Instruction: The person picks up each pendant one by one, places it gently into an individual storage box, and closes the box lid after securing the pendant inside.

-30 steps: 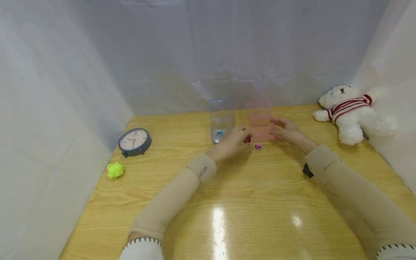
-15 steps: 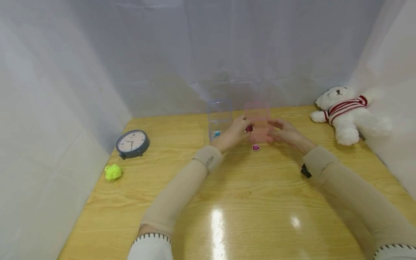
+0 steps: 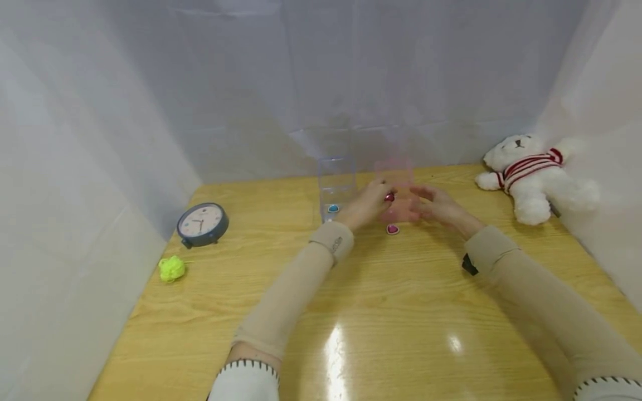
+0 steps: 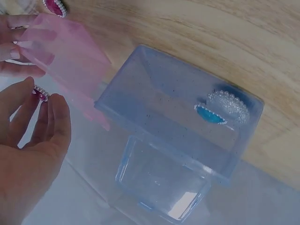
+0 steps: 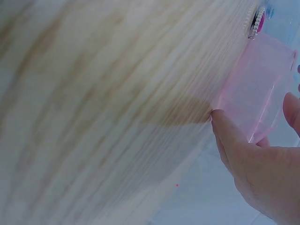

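My left hand (image 4: 35, 136) pinches a deep red gem (image 4: 41, 93) with a beaded silver rim between thumb and fingertips. In the head view that gem hangs over the open pink clear box (image 3: 399, 211). Against the right side of this box rest the fairly straight fingers of my right hand (image 3: 441, 207), its thumb held apart. A pink gem (image 3: 393, 229) with a pale rim lies on the table just in front of the pink box. To the left, the open blue clear box (image 4: 178, 103) holds a blue gem (image 4: 210, 115), beaded around its edge.
On the left are a round clock (image 3: 203, 224) and a bundle of neon yellow yarn (image 3: 172, 269). A white teddy bear (image 3: 531, 175) in a striped sweater lies at the back right. White sheeting (image 3: 251, 100) closes off the table's back and sides.
My left hand has lifted the red gem from beside the pink box and carried it back and right, over the box. My right hand stays at the box's side.
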`<action>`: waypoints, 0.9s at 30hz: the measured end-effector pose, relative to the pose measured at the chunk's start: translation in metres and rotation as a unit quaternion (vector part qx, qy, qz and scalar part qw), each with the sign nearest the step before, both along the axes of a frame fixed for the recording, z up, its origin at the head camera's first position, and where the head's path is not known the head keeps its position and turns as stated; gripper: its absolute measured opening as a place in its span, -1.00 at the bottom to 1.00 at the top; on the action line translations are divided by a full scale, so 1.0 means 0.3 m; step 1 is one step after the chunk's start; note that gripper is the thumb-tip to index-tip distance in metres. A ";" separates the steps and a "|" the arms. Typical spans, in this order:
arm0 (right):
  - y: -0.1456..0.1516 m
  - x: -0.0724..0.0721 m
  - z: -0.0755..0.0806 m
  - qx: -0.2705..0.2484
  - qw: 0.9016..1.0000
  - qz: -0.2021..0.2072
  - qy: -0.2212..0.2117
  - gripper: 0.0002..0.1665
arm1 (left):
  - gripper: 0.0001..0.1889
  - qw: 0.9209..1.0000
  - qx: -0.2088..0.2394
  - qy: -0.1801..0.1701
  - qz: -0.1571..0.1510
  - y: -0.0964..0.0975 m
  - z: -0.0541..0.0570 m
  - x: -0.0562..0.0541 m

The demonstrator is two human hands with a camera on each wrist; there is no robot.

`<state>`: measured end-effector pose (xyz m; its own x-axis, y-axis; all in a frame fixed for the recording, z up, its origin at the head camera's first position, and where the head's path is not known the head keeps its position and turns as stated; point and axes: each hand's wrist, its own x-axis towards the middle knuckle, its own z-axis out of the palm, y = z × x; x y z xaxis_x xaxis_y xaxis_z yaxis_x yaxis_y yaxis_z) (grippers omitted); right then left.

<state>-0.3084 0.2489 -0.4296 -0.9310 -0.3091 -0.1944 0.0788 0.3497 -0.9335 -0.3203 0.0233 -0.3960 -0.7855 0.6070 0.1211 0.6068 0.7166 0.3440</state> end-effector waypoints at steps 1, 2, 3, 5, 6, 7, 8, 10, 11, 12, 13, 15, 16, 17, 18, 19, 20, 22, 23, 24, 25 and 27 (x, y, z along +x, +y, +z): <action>0.001 -0.002 -0.003 -0.004 1.000 0.002 0.001 -0.17 | -0.65 1.000 0.004 -0.006 0.003 0.000 -0.005 -0.003; 0.001 -0.004 -0.006 -0.008 1.000 0.004 0.001 -0.16 | -0.62 1.000 0.008 -0.012 0.006 0.001 -0.010 -0.007; 0.002 -0.006 -0.009 -0.012 1.000 0.005 0.000 -0.16 | -0.60 1.000 0.012 -0.019 0.010 0.002 -0.014 -0.009; 0.003 -0.008 -0.012 -0.016 1.000 0.006 -0.002 -0.15 | -0.58 0.999 0.018 -0.027 0.017 0.003 -0.021 -0.015; 0.003 -0.008 -0.012 -0.018 1.000 0.007 -0.003 -0.15 | -0.58 0.999 0.018 -0.031 0.020 0.004 -0.023 -0.017; 0.003 -0.008 -0.012 -0.017 1.000 0.007 -0.003 -0.14 | -0.58 0.999 0.020 -0.035 0.021 0.005 -0.024 -0.020; 0.003 -0.007 -0.010 -0.017 1.000 0.007 -0.005 -0.14 | -0.58 0.999 0.023 -0.042 0.023 0.005 -0.024 -0.020; 0.004 -0.003 -0.006 -0.016 1.000 0.009 -0.006 -0.14 | -0.58 0.998 0.030 -0.052 0.025 0.003 -0.024 -0.019; 0.003 -0.002 -0.004 -0.018 1.000 0.009 -0.007 -0.14 | -0.57 0.998 0.030 -0.055 0.025 0.003 -0.023 -0.020; 0.003 -0.001 -0.003 -0.018 1.000 0.009 -0.008 -0.14 | -0.57 0.997 0.033 -0.059 0.025 0.001 -0.023 -0.019; 0.002 0.001 -0.002 -0.018 1.000 0.010 -0.009 -0.14 | -0.57 0.997 0.035 -0.059 0.027 -0.001 -0.024 -0.019; -0.001 0.004 0.002 -0.019 1.000 0.009 -0.011 -0.14 | -0.59 0.998 0.039 -0.050 0.027 -0.004 -0.025 -0.022; -0.002 0.005 0.003 -0.021 1.000 0.008 -0.012 -0.15 | -0.59 0.998 0.041 -0.045 0.028 -0.005 -0.026 -0.025; -0.004 0.005 0.004 -0.023 1.000 0.008 -0.013 -0.14 | -0.59 0.998 0.044 -0.038 0.030 -0.006 -0.027 -0.029; -0.003 0.006 0.005 -0.022 1.000 0.008 -0.013 -0.14 | -0.59 0.998 0.048 -0.033 0.031 -0.008 -0.027 -0.031; -0.004 0.006 0.006 -0.022 1.000 0.008 -0.013 -0.14 | -0.59 0.998 0.053 -0.030 0.034 -0.009 -0.027 -0.033; -0.005 0.006 0.006 -0.023 1.000 0.007 -0.013 -0.14 | -0.59 0.997 0.057 -0.025 0.037 -0.011 -0.025 -0.034; -0.005 0.005 0.007 -0.023 1.000 0.008 -0.012 -0.14 | -0.60 0.997 0.061 -0.016 0.043 -0.017 -0.018 -0.032; -0.004 0.005 0.006 -0.022 1.000 0.008 -0.011 -0.15 | -0.60 0.997 0.065 -0.011 0.043 -0.022 -0.014 -0.029; -0.003 0.005 0.006 -0.020 1.000 0.008 -0.008 -0.15 | -0.60 0.997 0.072 -0.009 0.042 -0.027 -0.008 -0.024; -0.003 0.005 0.005 -0.017 1.000 0.008 -0.006 -0.15 | -0.59 0.996 0.079 -0.007 0.040 -0.032 -0.003 -0.018; -0.001 0.003 0.003 -0.014 1.000 0.008 -0.004 -0.15 | -0.57 0.995 0.096 -0.005 0.031 -0.045 0.005 -0.003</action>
